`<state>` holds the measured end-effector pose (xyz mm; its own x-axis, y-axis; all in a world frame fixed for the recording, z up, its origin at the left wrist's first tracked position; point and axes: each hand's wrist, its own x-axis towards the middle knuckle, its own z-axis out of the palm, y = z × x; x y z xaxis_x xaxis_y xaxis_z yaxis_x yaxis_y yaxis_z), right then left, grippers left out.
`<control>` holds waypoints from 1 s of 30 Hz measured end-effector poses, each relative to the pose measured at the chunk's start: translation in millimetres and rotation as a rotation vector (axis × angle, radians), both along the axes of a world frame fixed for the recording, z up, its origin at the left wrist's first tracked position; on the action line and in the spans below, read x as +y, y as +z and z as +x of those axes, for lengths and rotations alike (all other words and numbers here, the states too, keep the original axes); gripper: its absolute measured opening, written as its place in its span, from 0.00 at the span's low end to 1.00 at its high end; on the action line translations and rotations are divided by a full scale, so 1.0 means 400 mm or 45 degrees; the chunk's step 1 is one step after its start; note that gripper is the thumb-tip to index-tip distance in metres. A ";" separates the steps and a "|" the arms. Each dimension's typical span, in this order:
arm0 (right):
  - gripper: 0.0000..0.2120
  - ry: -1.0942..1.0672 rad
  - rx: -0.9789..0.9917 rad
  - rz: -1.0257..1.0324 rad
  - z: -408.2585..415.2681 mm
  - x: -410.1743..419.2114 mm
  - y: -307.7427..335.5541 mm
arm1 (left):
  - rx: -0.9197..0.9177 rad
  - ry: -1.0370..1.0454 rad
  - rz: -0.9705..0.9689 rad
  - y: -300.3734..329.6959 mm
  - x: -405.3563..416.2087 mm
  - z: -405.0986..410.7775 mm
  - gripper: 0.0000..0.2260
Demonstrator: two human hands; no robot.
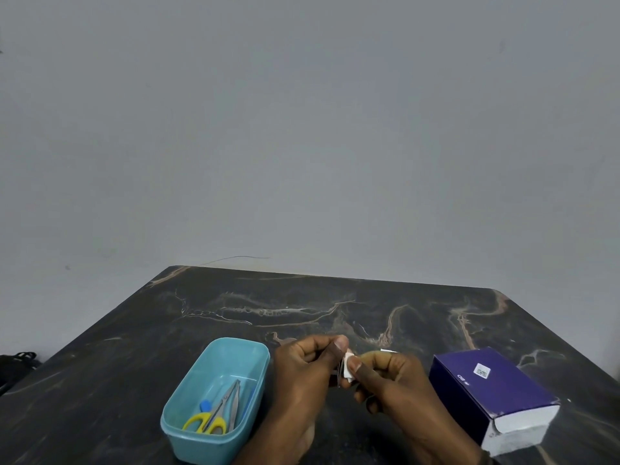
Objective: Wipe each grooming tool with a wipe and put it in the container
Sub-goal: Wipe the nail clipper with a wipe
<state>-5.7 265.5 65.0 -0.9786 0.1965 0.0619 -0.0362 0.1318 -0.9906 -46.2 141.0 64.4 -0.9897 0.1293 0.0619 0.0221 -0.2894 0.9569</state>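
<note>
Tool (339, 372), thin, near upright, pinched in your left hand (303, 374); right hand (385, 377) pinches wipe (349, 365) on it; container (188, 404) lies left, nearer your left hand.

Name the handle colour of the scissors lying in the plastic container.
Yellow handles, seen in the head view.

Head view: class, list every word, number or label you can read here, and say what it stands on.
Purple box, top face: short white print, too blurred to read.
Purple box, white sticker: a square code, no legible text.
Blue container: no text visible.
</note>
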 end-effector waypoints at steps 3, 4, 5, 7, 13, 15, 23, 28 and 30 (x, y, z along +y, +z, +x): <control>0.11 0.004 0.003 0.001 0.002 0.000 0.002 | -0.026 -0.035 0.039 -0.002 -0.001 -0.001 0.05; 0.11 0.011 -0.002 0.004 0.003 -0.001 0.002 | -0.039 -0.043 0.053 -0.003 -0.001 -0.001 0.05; 0.11 0.021 -0.011 0.007 0.003 -0.003 0.002 | -0.055 -0.048 0.069 -0.003 -0.001 -0.001 0.05; 0.10 0.058 -0.031 0.015 0.003 -0.007 0.001 | -0.084 -0.052 0.101 -0.003 -0.002 0.000 0.05; 0.10 0.155 -0.029 0.084 0.003 -0.014 -0.001 | -0.120 -0.034 0.130 0.004 -0.005 -0.004 0.06; 0.10 0.125 -0.004 0.061 0.003 -0.012 -0.001 | -0.122 -0.047 0.139 0.000 -0.001 -0.004 0.07; 0.10 0.269 -0.009 0.074 0.009 0.008 0.007 | -0.155 -0.078 0.186 -0.001 -0.002 -0.006 0.09; 0.11 0.273 -0.011 0.056 0.016 0.006 0.026 | -0.113 -0.113 0.400 0.087 -0.049 -0.004 0.10; 0.11 0.192 0.008 -0.021 0.024 0.002 0.034 | -0.016 -0.071 0.514 0.146 -0.096 -0.002 0.10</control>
